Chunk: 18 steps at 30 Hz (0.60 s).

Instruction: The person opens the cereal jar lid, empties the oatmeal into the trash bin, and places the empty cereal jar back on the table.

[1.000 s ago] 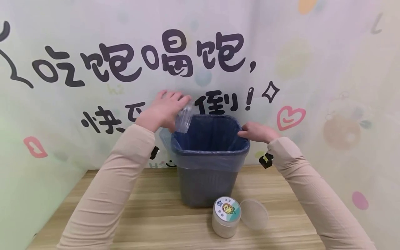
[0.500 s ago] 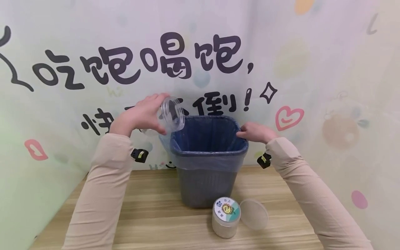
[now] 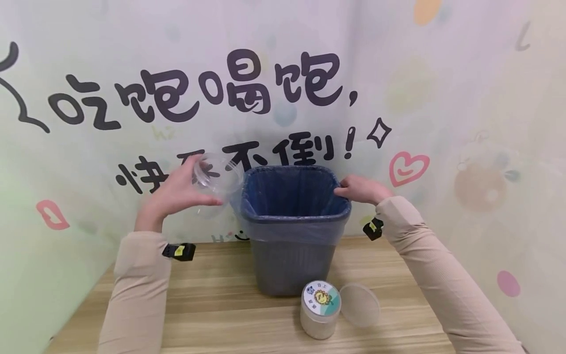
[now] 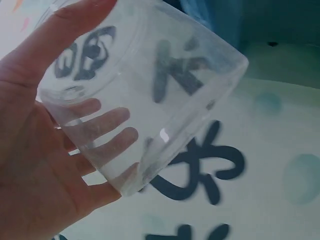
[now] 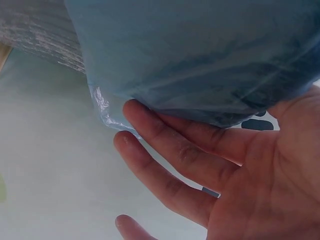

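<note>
A clear jar (image 3: 224,178) is held aloft in the left hand (image 3: 174,191), tilted, left of the grey bin (image 3: 293,268); whether it touches the bin's edge I cannot tell. Thumb and fingers wrap its wall, the fingers showing through it, and the left wrist view shows no contents. The right hand (image 3: 362,189) pinches the bin's right rim, thumb on top, with the lower fingers extended outside against the liner (image 3: 285,189).

The step in hand seems to be handling the jar beside the steadied bin; the next move calls for a firm grip, since the smooth wall could slip.

The jar looks like thin, rigid plastic, cylindrical, with ridged rings. The liner is a filmy, creased blue sheet folded over the tapering bin. On the near part of the wood-grained table (image 3: 208,295) sit a squat round tub (image 3: 319,322) with a sunflower label and, just right of it, a flat translucent disc (image 3: 361,305).
</note>
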Motion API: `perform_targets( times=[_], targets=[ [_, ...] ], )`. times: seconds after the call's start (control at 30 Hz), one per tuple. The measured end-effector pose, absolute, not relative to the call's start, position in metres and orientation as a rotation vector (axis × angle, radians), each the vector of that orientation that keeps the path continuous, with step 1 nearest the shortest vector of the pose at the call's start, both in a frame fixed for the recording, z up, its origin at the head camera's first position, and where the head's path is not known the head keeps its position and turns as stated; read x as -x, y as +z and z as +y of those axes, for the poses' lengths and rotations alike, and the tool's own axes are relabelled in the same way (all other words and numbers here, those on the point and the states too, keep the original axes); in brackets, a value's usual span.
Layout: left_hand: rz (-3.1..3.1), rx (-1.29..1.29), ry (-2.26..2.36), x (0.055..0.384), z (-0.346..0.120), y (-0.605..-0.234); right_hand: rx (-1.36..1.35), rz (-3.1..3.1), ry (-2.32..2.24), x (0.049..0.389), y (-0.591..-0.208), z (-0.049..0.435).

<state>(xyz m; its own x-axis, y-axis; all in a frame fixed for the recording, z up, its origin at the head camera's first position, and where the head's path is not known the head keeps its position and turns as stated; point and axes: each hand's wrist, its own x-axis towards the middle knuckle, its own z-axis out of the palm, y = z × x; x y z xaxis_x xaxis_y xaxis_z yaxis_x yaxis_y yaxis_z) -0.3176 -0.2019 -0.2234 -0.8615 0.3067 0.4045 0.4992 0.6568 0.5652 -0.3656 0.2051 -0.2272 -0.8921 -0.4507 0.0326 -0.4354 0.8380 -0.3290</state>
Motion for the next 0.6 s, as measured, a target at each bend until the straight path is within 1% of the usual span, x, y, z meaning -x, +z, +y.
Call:
perform_targets(
  times=[0.3,0.6],
  targets=[
    [-2.533,0.507,-1.172,0.325,-0.22,-0.289,0.697,2.958,-0.533,0.367,-0.229,0.206],
    [-2.579,0.444,-1.335,0.334,-0.226,-0.371,0.677,2.936,-0.584,0.367,-0.229,0.208]
  ],
)
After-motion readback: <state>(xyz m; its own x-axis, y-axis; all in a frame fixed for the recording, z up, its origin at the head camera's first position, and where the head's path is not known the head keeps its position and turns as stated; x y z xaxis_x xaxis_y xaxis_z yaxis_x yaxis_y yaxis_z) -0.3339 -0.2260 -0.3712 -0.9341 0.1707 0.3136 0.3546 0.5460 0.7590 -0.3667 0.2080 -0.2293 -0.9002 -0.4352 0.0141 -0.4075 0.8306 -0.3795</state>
